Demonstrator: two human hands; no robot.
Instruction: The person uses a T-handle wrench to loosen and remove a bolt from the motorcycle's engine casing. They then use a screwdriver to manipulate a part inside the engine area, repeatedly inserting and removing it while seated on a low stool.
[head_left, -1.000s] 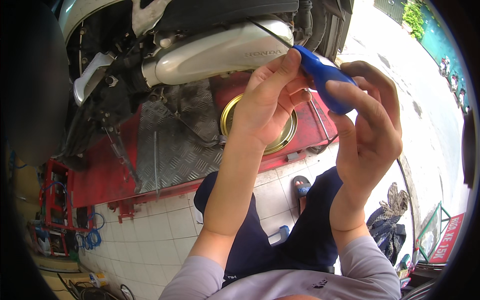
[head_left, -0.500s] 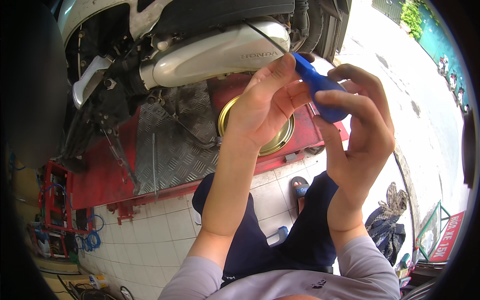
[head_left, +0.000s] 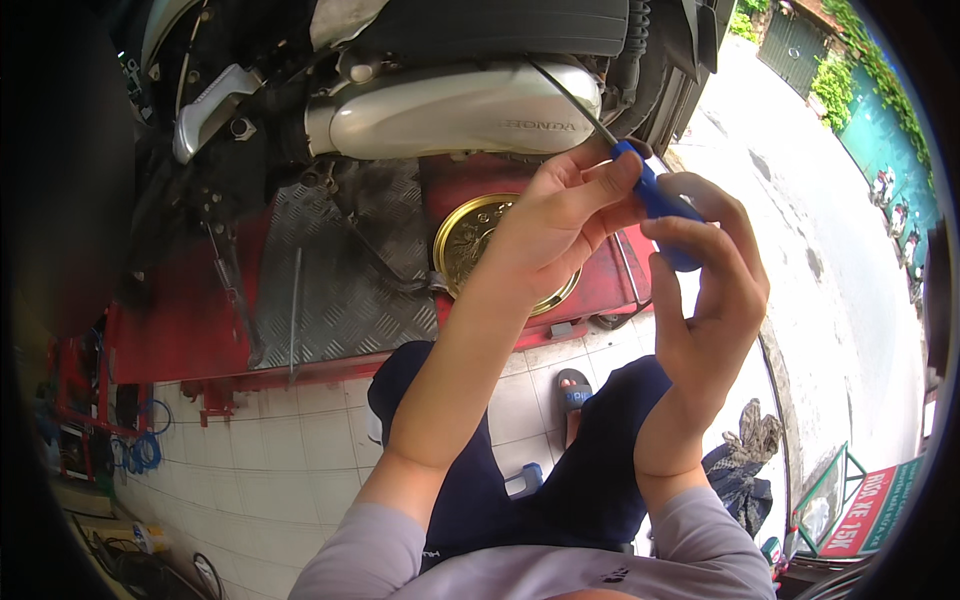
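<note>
Pinching the front of the handle between thumb and fingers in the head view, the left hand [head_left: 570, 215] steadies a thin-shafted, blue-handled screwdriver [head_left: 663, 204]. Curled thumb and fingers of the right hand [head_left: 715, 290] grip its rear end. Its shaft slants across the smooth silver cover [head_left: 450, 110] toward the cover's upper edge; tip contact cannot be told. Below, a round gold-coloured metal tray [head_left: 441, 232] sits on the red metal bench [head_left: 180, 345].
</note>
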